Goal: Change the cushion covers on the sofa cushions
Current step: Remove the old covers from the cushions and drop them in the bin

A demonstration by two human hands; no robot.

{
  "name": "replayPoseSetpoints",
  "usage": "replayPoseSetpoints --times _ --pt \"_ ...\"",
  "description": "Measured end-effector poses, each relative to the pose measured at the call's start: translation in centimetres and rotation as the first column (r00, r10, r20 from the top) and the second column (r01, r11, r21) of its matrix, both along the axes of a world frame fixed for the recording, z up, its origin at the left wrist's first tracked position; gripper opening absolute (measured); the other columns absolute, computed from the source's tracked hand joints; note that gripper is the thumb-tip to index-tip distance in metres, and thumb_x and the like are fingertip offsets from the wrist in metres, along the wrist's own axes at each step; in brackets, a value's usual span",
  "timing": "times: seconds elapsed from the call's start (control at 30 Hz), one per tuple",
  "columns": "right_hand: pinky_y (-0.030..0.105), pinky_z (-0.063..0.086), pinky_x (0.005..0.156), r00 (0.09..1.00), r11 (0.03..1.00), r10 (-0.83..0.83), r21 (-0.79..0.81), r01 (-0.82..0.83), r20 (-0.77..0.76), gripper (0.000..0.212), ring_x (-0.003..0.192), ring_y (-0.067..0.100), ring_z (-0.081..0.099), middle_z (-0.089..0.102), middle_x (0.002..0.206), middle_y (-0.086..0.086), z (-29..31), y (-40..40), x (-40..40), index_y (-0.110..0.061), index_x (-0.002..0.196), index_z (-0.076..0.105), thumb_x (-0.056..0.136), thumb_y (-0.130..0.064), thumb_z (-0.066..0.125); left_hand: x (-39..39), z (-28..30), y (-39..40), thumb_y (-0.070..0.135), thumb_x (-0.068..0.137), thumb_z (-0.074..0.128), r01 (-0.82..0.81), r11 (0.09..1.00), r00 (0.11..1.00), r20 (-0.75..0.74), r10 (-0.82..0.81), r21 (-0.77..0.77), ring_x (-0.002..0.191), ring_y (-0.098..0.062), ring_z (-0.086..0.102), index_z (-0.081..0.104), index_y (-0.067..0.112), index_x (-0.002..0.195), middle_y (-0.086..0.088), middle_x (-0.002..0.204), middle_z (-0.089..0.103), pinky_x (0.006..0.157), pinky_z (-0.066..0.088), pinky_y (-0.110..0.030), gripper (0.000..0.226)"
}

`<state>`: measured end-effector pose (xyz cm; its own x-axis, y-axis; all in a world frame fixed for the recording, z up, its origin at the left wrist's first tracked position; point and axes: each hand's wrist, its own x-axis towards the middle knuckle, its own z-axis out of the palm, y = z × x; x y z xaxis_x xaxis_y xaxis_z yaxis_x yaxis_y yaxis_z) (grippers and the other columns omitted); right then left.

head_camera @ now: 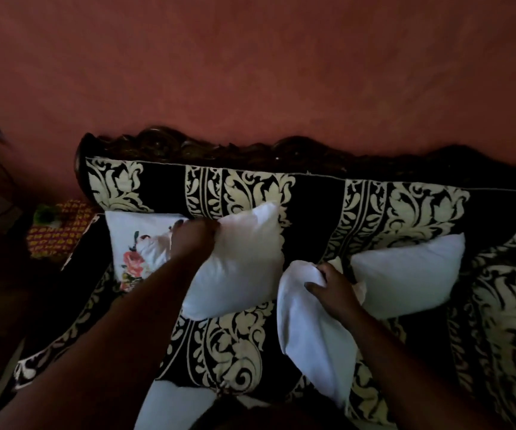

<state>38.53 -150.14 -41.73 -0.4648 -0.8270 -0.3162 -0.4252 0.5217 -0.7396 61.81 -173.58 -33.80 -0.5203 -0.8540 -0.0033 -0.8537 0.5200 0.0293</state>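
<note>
A bare white cushion [244, 265] leans on the sofa's black and cream patterned backrest [315, 200]. My left hand [193, 235] grips its upper left corner. My right hand [332, 285] holds a bunched white cushion cover [309, 330], which hangs down over the seat. A second bare white cushion [411, 274] lies to the right, just behind my right hand. At the left end stands a cushion in a white cover with a floral print [140, 246], partly hidden by my left forearm.
A red wall [250, 63] rises behind the sofa's carved dark wooden top rail [188, 144]. A red and yellow patterned object [58, 231] sits left of the sofa. More white fabric [172, 405] lies at the seat's front edge.
</note>
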Motion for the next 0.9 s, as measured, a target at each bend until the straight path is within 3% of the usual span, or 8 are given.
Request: replayPoseSetpoints --times 0.17,0.33,0.4,0.47,0.53,0.7,0.8,0.9 --pt "0.03 0.042 0.081 1.0 0.999 0.015 -0.05 -0.014 0.014 0.029 0.096 0.014 0.06 0.065 0.103 -0.002 0.4 0.3 0.1 -0.015 0.115 0.064 0.091 -0.03 0.071 -5.8 -0.7 0.7 0.038 0.094 0.062 0.107 0.956 0.945 -0.326 -0.014 0.272 0.102 -0.025 0.069 0.071 0.027 0.118 -0.003 0.11 0.074 0.084 0.055 -0.034 0.028" --pt "0.027 0.037 0.074 0.989 0.996 0.024 -0.087 -0.037 -0.146 0.027 0.097 0.018 0.062 0.069 0.106 0.006 2.6 1.3 2.2 -0.01 0.112 0.07 0.092 -0.027 0.071 -6.7 -5.9 6.0 0.076 0.07 0.067 0.731 0.584 0.677 -0.273 -0.683 0.354 0.148 -0.018 0.029 0.025 0.025 0.158 -0.003 0.164 0.028 0.117 0.029 -0.035 0.11" --pt "0.024 0.037 0.075 0.982 0.991 0.022 -0.125 -0.046 -0.188 0.028 0.098 0.015 0.062 0.07 0.107 0.004 3.8 2.0 3.4 -0.011 0.113 0.071 0.09 -0.027 0.073 -6.9 -6.0 6.9 0.069 0.071 0.069 0.813 0.489 0.563 -0.21 -0.8 0.316 0.146 -0.018 0.031 0.04 0.026 0.151 -0.003 0.159 0.036 0.112 0.027 -0.037 0.095" --pt "0.026 0.041 0.077 0.969 0.989 -0.002 -0.146 -0.034 -0.246 0.03 0.099 0.011 0.061 0.067 0.107 -0.005 4.9 3.3 4.4 -0.018 0.114 0.07 0.088 -0.031 0.074 -7.6 -5.6 6.8 0.04 0.077 0.076 0.886 0.437 0.463 -0.228 -0.857 0.156 0.126 -0.025 0.056 0.069 0.017 0.117 -0.006 0.127 0.065 0.103 0.031 -0.038 0.047" --pt "0.03 0.043 0.081 0.93 0.997 -0.016 -0.074 -0.013 -0.366 0.039 0.106 0.012 0.059 0.065 0.116 -0.006 5.8 4.8 4.8 -0.024 0.122 0.065 0.086 -0.038 0.073 -8.0 -5.2 6.0 0.032 0.08 0.066 0.905 0.425 0.418 -0.252 -0.873 0.027 0.108 -0.026 0.067 0.074 0.019 0.092 -0.003 0.1 0.072 0.104 0.037 -0.045 0.019" --pt "0.04 0.052 0.085 0.778 0.933 0.072 0.317 0.168 -0.624 0.034 0.101 0.03 0.066 0.068 0.109 0.007 7.3 11.4 5.5 -0.018 0.112 0.07 0.09 -0.043 0.061 -8.8 -1.6 7.6 0.032 0.086 0.048 0.868 0.484 0.491 -0.348 -0.798 0.114 0.094 -0.028 0.068 0.071 0.016 0.104 -0.005 0.1 0.073 0.085 0.048 -0.032 0.033" --pt "0.04 0.058 0.063 0.728 0.921 -0.159 0.165 0.352 -0.667 0.053 0.073 0.034 0.071 0.072 0.082 0.012 7.0 17.1 5.3 -0.01 0.086 0.076 0.093 -0.054 0.046 -10.3 -0.2 8.9 0.045 0.083 0.049 0.827 0.527 0.562 -0.248 -0.789 0.194 0.1 -0.028 0.066 0.066 0.021 0.108 -0.005 0.107 0.07 0.08 0.048 -0.033 0.039" --pt "0.037 0.051 0.085 0.709 0.793 -0.41 0.161 0.588 -0.574 0.051 0.105 0.032 0.067 0.07 0.111 0.014 8.0 22.2 5.2 -0.009 0.116 0.069 0.094 -0.054 0.058 -12.4 0.5 12.3 0.053 0.09 0.056 0.791 0.568 0.598 -0.092 -0.796 0.228 0.105 -0.025 0.065 0.065 0.025 0.109 -0.003 0.112 0.069 0.087 0.05 -0.035 0.035"
